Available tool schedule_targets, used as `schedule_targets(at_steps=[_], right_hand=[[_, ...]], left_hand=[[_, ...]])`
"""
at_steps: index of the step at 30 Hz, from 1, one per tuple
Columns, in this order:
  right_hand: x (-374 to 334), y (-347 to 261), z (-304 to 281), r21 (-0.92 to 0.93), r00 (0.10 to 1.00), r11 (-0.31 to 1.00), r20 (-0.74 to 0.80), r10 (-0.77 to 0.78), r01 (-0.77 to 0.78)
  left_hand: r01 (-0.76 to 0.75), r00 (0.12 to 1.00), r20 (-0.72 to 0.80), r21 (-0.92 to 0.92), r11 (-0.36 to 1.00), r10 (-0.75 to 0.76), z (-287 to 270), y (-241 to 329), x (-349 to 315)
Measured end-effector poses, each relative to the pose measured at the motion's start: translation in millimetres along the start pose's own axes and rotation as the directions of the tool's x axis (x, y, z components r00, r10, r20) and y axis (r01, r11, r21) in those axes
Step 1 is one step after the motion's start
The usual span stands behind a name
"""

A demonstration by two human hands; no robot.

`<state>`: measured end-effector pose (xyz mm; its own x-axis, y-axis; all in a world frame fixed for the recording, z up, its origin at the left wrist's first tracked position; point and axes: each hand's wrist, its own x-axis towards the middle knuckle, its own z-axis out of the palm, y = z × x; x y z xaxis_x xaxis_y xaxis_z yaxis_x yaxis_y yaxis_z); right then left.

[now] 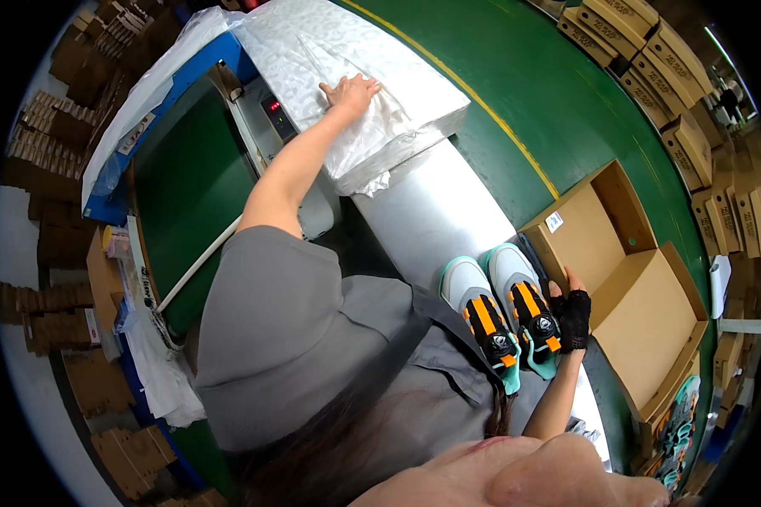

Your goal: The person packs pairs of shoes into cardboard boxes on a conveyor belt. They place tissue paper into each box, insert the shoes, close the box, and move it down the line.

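Observation:
My left hand [351, 95] lies palm down with spread fingers on a stack of white patterned tissue paper [423, 93]; the sheet beneath it is wrinkled. My right hand [573, 314], in a black fingerless glove, grips the near edge of an open brown shoe box [579, 232], thumb and forefinger at its wall; the other fingers are partly hidden. Beside that hand, a pair of sneakers stands on the metal bench [435, 211]: a left shoe [480, 313] and a right shoe [520, 300], grey-white with orange straps, black dials and mint trim.
To the left is a conveyor [186, 186] with a green belt, a blue frame and a small control panel [276, 117]. Stacked shoe boxes [651, 68] line the far right. More shoes [678, 431] sit beyond the open box. A yellow line [482, 101] crosses the green floor.

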<state>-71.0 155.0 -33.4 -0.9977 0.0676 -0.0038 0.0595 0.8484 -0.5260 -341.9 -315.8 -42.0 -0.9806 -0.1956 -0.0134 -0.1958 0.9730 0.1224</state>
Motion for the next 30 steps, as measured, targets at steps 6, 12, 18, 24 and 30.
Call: schedule_targets(at_steps=[6,12,18,24,30], right_hand=[[-2,-7,-4,-0.029,1.0,0.999,0.019,0.025,-0.025],[8,6,10,-0.039,0.995,0.995,0.047,-0.087,0.089],[7,-36,-15,0.116,0.994,0.992,0.093,-0.051,0.04],[2,-120,-85,0.814,0.966,0.524,-0.244,-0.079,0.249],[19,-41,-126,0.78,0.69,0.504,-0.595,0.412,0.371]], left_hand=[[-0.005,0.974,-0.225,-0.184,0.983,-0.037,0,2,-1],[-0.222,0.68,-0.728,-0.313,0.924,-0.083,-106,-30,-6],[-0.806,0.583,-0.766,-0.506,0.306,0.269,-188,101,-50],[-0.691,0.467,-0.678,-0.68,-0.245,0.567,-196,275,-164],[-0.732,0.248,-0.716,-0.58,-0.359,0.652,-149,374,-214]])
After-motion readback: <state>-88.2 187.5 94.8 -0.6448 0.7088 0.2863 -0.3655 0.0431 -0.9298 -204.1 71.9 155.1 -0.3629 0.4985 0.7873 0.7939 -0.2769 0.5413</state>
